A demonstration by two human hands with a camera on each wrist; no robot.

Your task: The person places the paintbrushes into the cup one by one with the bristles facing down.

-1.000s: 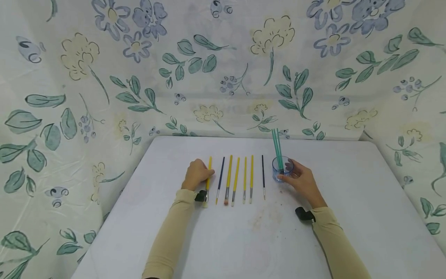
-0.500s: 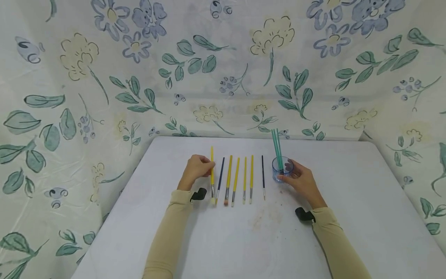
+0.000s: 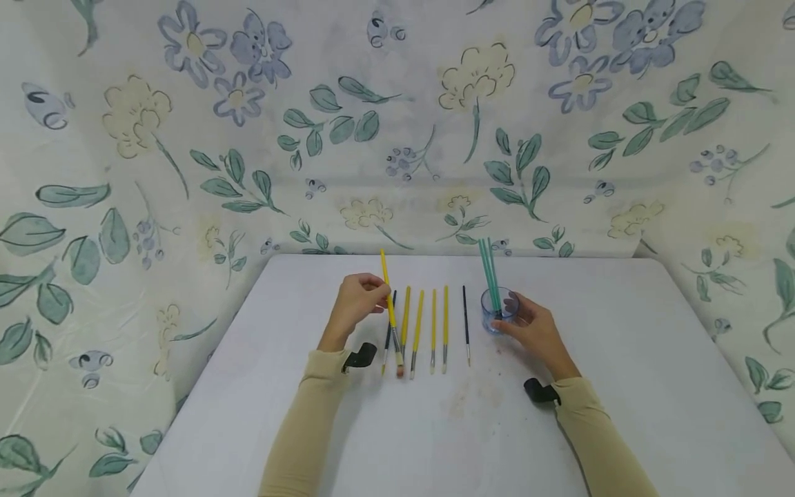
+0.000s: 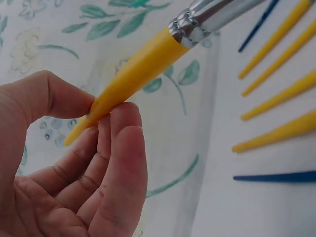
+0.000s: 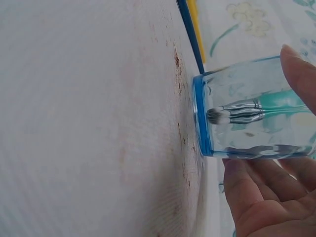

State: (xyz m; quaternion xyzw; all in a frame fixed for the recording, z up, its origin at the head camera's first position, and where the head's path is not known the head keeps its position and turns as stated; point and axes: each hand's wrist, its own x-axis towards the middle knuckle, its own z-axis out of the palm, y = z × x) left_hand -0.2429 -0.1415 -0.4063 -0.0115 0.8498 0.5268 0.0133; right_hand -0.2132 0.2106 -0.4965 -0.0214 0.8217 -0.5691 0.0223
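Observation:
My left hand (image 3: 357,307) pinches a yellow paintbrush (image 3: 385,269) by its handle between thumb and fingertips. The brush slants with its bristle end down, overlapping the left part of the brush row in the head view. In the left wrist view, its metal ferrule (image 4: 217,17) points away from the palm. My right hand (image 3: 535,333) grips a clear glass (image 3: 490,320) with a blue base, thumb on one side and fingers on the other. Teal-handled paintbrushes (image 3: 488,266) stand leaning inside, bristles down near the base in the right wrist view.
To the right of the held brush, several yellow paintbrushes (image 3: 417,328) lie side by side on the white table (image 3: 397,442). A dark blue brush (image 3: 388,338) lies at the row's left and a dark-handled brush (image 3: 466,321) at its right. Floral sheeting (image 3: 373,152) hangs behind.
My left hand has picked the leftmost yellow paintbrush up from the row and moved it slightly rightward, over the neighbouring brushes. The right hand keeps its grip on the glass.

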